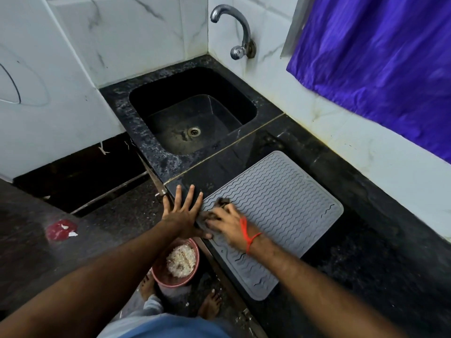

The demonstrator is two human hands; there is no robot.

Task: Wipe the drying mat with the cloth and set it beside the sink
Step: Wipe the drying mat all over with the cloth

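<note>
On the counter [366, 264], right fingers [214, 215] press the cloth [223, 203] onto the drying mat [280, 211]; left fingers [185, 198] splayed beside.

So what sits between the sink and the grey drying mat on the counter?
Nothing: in the head view, only bare black countertop, crossed by a thin seam line, separates the sink from the drying mat.

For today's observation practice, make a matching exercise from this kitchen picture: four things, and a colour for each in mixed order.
Things:
1. drying mat
2. curtain
3. sink
4. wrist thread

Colours:
A. black
B. red-orange
C. grey
D. blue-purple

Pairs: 1-C, 2-D, 3-A, 4-B
</note>
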